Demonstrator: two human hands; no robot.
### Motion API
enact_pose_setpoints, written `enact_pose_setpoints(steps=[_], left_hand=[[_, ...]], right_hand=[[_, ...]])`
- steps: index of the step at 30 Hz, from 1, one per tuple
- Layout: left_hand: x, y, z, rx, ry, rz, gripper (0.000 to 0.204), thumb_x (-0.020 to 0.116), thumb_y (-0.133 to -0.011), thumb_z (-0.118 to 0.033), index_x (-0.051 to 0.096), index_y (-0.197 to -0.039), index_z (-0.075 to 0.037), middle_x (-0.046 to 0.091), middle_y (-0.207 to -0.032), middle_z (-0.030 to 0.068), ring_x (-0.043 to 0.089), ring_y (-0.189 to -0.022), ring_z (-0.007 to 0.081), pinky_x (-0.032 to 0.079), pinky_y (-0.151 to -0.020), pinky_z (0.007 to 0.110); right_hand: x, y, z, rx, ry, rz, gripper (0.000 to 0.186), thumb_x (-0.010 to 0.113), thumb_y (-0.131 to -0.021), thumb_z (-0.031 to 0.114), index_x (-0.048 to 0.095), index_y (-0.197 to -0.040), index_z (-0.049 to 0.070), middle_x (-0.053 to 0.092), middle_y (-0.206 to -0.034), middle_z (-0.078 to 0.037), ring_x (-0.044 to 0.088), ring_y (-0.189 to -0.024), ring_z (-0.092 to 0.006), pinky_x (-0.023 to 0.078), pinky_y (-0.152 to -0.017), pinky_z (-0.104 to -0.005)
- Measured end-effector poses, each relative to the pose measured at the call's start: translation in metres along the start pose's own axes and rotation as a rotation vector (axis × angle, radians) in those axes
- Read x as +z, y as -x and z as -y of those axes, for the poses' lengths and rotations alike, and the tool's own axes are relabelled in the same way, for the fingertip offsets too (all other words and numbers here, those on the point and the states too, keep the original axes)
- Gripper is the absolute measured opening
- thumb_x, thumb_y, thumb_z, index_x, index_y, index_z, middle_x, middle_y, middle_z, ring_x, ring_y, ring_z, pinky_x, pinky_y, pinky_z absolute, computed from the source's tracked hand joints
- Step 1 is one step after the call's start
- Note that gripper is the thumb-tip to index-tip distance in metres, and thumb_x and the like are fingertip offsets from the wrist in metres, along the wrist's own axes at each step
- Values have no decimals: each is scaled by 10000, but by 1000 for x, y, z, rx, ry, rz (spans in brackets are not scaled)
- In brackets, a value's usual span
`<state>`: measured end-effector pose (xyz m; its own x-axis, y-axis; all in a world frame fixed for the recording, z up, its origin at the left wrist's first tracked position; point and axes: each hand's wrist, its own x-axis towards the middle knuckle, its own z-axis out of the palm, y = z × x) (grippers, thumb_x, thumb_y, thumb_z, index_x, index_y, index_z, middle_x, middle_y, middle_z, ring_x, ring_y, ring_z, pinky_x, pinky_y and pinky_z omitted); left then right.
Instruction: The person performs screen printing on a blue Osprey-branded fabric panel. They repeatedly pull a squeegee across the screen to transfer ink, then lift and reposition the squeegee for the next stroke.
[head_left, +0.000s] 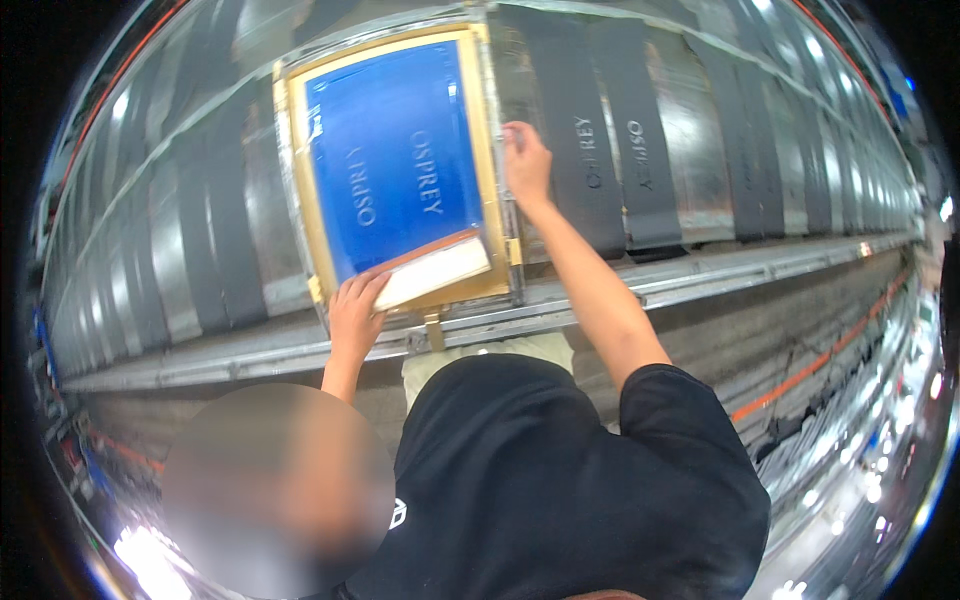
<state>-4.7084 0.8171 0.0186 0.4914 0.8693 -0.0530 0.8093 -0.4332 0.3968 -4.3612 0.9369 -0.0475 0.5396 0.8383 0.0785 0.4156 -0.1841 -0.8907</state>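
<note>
A screen printing frame (488, 130) with a gold-coloured border and a blue screen (395, 120) lies on the long table in front of me. Across its near end rests a squeegee, pale with a brown strip along its far side (440, 272). My left hand (353, 312) is closed over the squeegee's left end. At the frame's right side, my right hand (527, 165) has its fingers curled against the edge, gripping it. Pale lettering shows on the blue screen.
The long table (690, 150) carries dark fabric strips (635, 150), some bearing pale lettering, between shiny bare bands. A metal rail (750, 275) follows its near edge. Below it runs an orange line (800, 375) on the right. A pale cloth (550, 350) hangs at my waist.
</note>
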Motion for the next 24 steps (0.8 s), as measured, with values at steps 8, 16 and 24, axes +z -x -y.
enact_pose_setpoints(steps=[8,16,24], left_hand=[[10,15,11,0,-36,-9,689,669,-655,55,674,-1300,-187,658,-1251,22,599,-1160,276,464,-909,426],[24,54,29,75,-140,-33,713,636,-655,77,676,-1300,-224,649,-1314,13,592,-1209,266,466,-962,425],[16,-85,62,111,-117,-224,649,643,-687,45,678,-1274,-228,652,-1287,-5,599,-1197,234,483,-918,406]], right_hand=[[-2,2,-5,57,103,-27,237,586,-1003,294,688,-1124,117,696,-803,-184,693,-750,-363,508,-708,-452],[14,0,-16,60,148,-38,232,595,-991,324,702,-1113,157,695,-819,-209,680,-828,-437,511,-730,-497],[-15,-8,-18,-89,543,144,300,579,-999,427,727,-1177,236,679,-1080,-124,645,-1038,-341,524,-849,-455]])
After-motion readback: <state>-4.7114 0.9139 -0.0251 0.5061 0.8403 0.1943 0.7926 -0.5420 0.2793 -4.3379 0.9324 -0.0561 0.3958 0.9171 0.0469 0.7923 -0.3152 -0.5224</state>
